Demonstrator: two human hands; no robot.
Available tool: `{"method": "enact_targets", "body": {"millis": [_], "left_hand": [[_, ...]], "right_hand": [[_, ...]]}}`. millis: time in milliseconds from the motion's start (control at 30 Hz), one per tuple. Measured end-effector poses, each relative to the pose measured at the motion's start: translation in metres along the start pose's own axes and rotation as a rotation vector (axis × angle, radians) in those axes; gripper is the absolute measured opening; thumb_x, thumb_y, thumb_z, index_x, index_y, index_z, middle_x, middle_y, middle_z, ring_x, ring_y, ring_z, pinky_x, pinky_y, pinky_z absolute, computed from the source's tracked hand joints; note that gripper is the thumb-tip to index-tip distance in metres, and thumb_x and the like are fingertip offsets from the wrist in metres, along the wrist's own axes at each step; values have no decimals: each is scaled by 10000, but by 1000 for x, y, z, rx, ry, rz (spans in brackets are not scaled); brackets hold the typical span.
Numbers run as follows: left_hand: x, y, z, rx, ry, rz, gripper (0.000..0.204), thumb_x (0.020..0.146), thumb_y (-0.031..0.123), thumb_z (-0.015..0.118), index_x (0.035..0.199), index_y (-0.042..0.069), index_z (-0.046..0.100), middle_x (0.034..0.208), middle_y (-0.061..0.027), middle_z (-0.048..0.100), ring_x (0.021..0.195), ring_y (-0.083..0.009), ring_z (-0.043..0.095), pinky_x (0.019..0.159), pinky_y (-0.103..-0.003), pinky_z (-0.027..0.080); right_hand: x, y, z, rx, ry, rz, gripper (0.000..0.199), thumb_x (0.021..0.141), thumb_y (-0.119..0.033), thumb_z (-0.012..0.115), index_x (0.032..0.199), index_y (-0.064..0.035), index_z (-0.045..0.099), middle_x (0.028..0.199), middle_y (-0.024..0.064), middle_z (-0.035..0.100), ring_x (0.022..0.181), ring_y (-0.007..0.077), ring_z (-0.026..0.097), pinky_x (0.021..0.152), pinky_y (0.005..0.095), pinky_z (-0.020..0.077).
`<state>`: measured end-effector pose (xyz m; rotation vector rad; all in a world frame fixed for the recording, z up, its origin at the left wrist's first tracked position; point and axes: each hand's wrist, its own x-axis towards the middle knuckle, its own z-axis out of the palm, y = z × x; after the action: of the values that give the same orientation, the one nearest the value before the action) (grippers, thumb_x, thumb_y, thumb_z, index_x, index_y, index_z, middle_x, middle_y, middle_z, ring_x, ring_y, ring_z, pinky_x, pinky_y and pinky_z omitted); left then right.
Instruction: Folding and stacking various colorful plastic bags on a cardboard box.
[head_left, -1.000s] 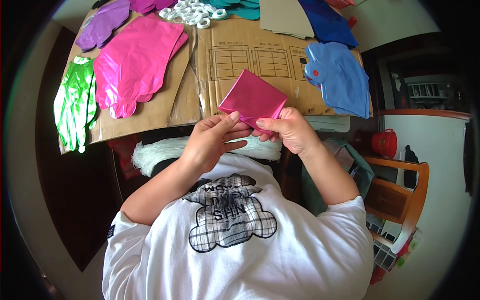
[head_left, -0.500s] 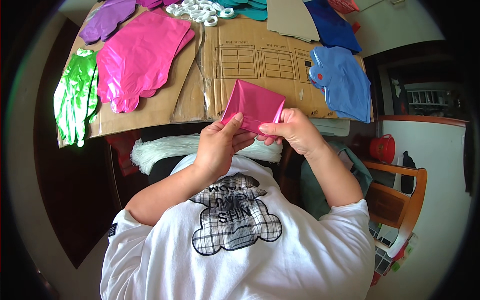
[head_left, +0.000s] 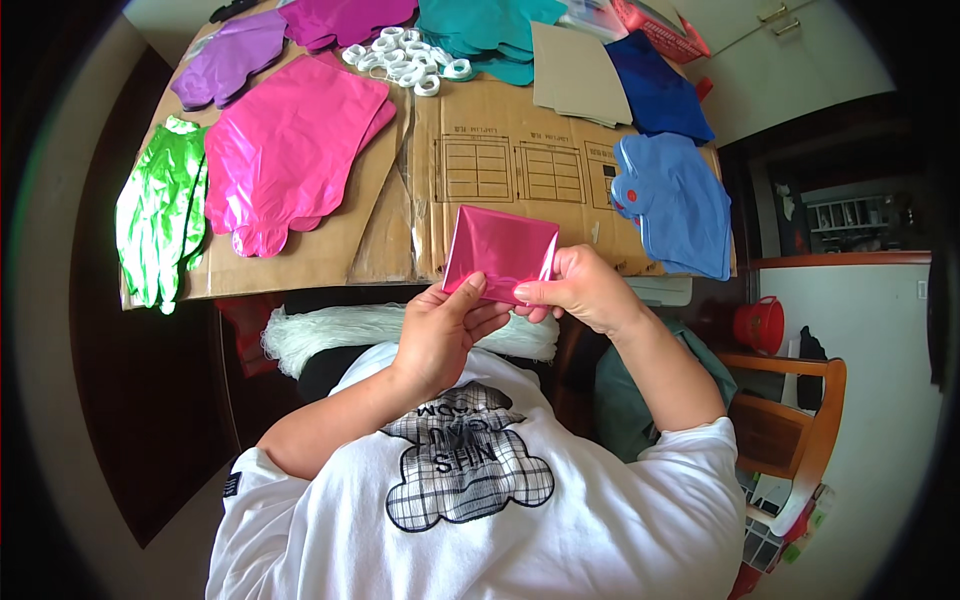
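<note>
Between my two hands is a folded pink foil square (head_left: 503, 245), flat and shiny, held up in front of the table's near edge. My left hand (head_left: 450, 325) pinches its lower left side, thumb on top and fingers beneath. At the lower right corner, my right hand (head_left: 590, 290) grips it the same way, with the thumb lying along the near edge. A large flat pink foil sheet with a wavy outline (head_left: 295, 150), which looks like a stack of deflated foil balloons, lies to the left on the cardboard (head_left: 480, 225).
Green foil pieces (head_left: 160, 215), purple ones (head_left: 228, 62) and teal ones (head_left: 485, 35) lie around white ribbon rolls (head_left: 410, 62). Grey card sheets (head_left: 575, 75), dark blue foil (head_left: 655, 85) and light blue foil (head_left: 675, 205) are on the right. White string (head_left: 330, 333) hangs near my lap.
The whole view has tilted up, so table and hands both sit lower in the picture. Both hands keep the same hold on the pink foil square.
</note>
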<state>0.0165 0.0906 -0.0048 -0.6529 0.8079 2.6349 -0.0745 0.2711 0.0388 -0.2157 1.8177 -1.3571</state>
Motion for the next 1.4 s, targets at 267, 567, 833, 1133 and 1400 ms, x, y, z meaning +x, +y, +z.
{"method": "enact_targets", "body": {"millis": [267,567,833,1133,1400], "left_hand": [[-2,-14,-5,61,92,26,192,965,187,542,1040,26,615,1007,-94,669,891,-196,666,830,-342,551],[5,-13,-18,-18,-30,21,216,985,171,489,1132,31,564,1078,-94,644,942,-213,654,891,-388,526],[7,-15,-22,18,-97,44,228,995,194,478,1153,53,562,1112,-75,631,991,-192,632,912,-376,513],[-11,16,9,97,-101,262,151,964,162,553,983,45,646,933,-81,687,839,-201,683,822,-376,561],[5,13,37,353,-300,350,196,969,123,533,1088,0,629,1031,-124,678,920,-210,674,844,-352,557]], "right_hand": [[-17,-52,16,-1362,440,-1028,517,805,-312,687,1223,-30,572,1205,154,595,1128,324,566,949,459,436],[49,-2,24,-1329,-168,-888,812,823,-419,634,1481,-138,250,1543,113,227,1433,299,178,1160,500,99],[50,2,20,-1202,-102,-1027,843,808,-444,656,1477,-134,248,1521,129,276,1401,317,261,1144,525,154],[-25,-24,1,-286,548,-626,593,859,-327,683,1323,-22,474,1252,145,548,1072,203,558,906,360,461],[-32,5,5,492,208,-400,164,860,-131,695,995,-40,670,850,10,670,728,69,591,693,229,488]]}}
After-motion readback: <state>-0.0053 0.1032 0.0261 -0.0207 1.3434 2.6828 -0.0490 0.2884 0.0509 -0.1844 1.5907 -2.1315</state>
